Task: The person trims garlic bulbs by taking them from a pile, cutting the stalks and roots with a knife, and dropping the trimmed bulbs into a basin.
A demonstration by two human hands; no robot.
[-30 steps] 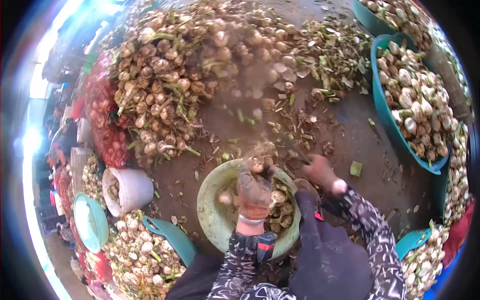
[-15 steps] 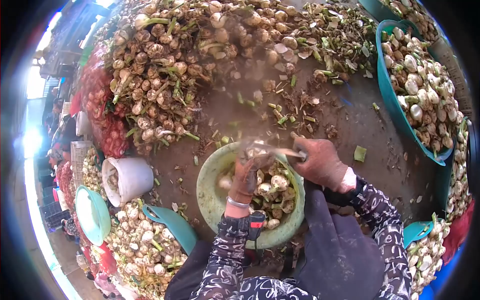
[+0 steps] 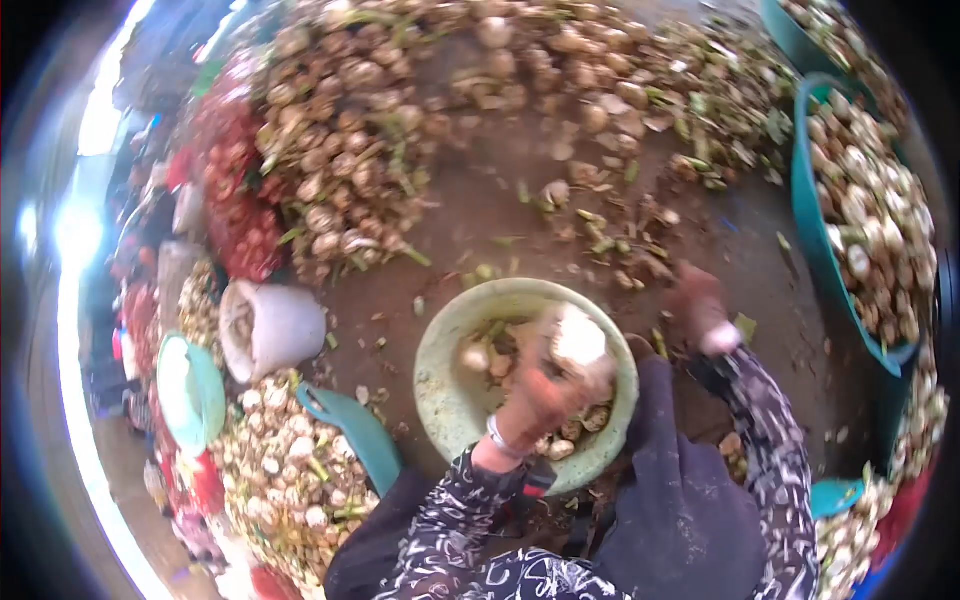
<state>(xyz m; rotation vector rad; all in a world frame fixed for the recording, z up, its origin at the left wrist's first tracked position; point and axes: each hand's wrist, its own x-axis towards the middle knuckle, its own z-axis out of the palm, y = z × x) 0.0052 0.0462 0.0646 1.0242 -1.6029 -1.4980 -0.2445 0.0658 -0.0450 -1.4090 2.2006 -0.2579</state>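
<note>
My left hand (image 3: 535, 405), in a brownish glove, holds a pale garlic bulb (image 3: 578, 342) over a light green basin (image 3: 432, 375). Both are blurred. More garlic bulbs (image 3: 565, 430) lie inside the basin, partly covered by that hand. To the right, apart from the basin and above the dark-clothed knee, is my right hand (image 3: 697, 305). Motion smears its fingers, and no knife can be made out there now.
A large heap of untrimmed garlic (image 3: 345, 165) spreads across the far ground. Teal tubs of garlic (image 3: 805, 190) stand at right. At left are a white bucket (image 3: 275, 330), a mint basin (image 3: 192, 395) and a teal scoop-like container (image 3: 355, 435) beside more garlic.
My hands have moved apart: the right one, which held a knife at the bulb, swung rightward. My left hand moved right and down over the basin with the bulb. The view shifted slightly.
</note>
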